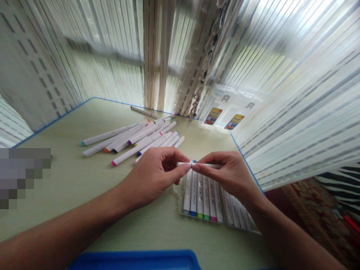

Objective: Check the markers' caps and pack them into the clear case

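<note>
Thumb and forefinger of the left hand (152, 176) are pinching one end of a white marker (209, 165), while those of the right hand (233, 172) are gripping its longer part, the two narrow pinches almost meeting at a dark ring. The marker is lying crosswise above the upper end of a clear tray (202, 219). Since mainly fingertips are bearing it, it could be rolling free should either pinch slacken; were the hands pulling against each other, the joint apparently marked by the ring might be giving way suddenly, and the right wrist could be knocking the contents beneath. As to number: two hands are sharing one marker; in the one clear tray, a row of markers (200, 193) is showing five coloured ends (grey, blue, lime, green, magenta), with paler neighbours that the right arm is partly hiding, so their total is escaping count. Farther left, roughly fifteen loose markers (152, 137) are overlapping, too tangled for an exact figure. Beyond, one clear plastic cover (218, 93) is standing near the table's (56, 168) far edge, bearing two labels (213, 116). One blue tray (135, 255) is showing at the near side.
</note>
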### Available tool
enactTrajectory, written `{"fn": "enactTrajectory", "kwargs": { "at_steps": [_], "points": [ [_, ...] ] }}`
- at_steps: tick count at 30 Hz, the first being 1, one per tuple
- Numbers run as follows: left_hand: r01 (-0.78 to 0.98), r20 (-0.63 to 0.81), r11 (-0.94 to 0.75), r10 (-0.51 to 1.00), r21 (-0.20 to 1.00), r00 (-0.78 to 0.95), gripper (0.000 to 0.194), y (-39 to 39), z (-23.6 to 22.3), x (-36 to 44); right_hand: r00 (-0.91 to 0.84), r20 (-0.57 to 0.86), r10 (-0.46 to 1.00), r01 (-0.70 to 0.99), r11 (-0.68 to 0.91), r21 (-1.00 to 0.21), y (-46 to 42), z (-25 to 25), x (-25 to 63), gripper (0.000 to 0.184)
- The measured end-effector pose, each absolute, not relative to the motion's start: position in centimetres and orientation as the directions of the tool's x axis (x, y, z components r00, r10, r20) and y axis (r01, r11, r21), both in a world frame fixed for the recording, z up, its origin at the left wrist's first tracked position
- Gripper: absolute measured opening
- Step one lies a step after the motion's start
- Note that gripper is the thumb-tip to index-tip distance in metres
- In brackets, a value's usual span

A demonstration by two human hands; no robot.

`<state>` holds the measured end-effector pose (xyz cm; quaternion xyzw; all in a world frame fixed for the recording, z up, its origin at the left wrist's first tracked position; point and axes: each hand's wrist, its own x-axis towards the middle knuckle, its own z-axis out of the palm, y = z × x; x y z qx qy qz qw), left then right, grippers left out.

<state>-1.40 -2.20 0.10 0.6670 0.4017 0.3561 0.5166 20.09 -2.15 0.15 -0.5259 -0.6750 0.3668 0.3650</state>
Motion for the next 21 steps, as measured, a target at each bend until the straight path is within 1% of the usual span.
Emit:
{"fn": "enactTrajectory", "kwargs": {
  "at_steps": [4, 10, 21],
  "points": [
    [0.218, 0.064, -0.167, 0.907, 0.962, 0.416, 0.023, -2.34, 0.14, -1.44, -0.172, 0.091, 0.981, 0.453, 0.161, -0.877, -2.15, 0.16, 19.95, 0.023],
    [0.236, 0.070, -0.179, 0.910, 0.955, 0.409, 0.023, -2.33, 0.13, -1.52, -0.167, 0.061, 0.984, 0.453, 0.132, -0.882, -2.14, 0.28, 19.83, 0.027],
    [0.210, 0.081, -0.167, 0.927, 0.963, 0.367, 0.021, -1.75, 0.53, -1.66, -0.191, -0.005, 0.982, 0.325, 0.059, -0.944, -1.72, 0.17, 20.26, 0.024]
  ]
}}
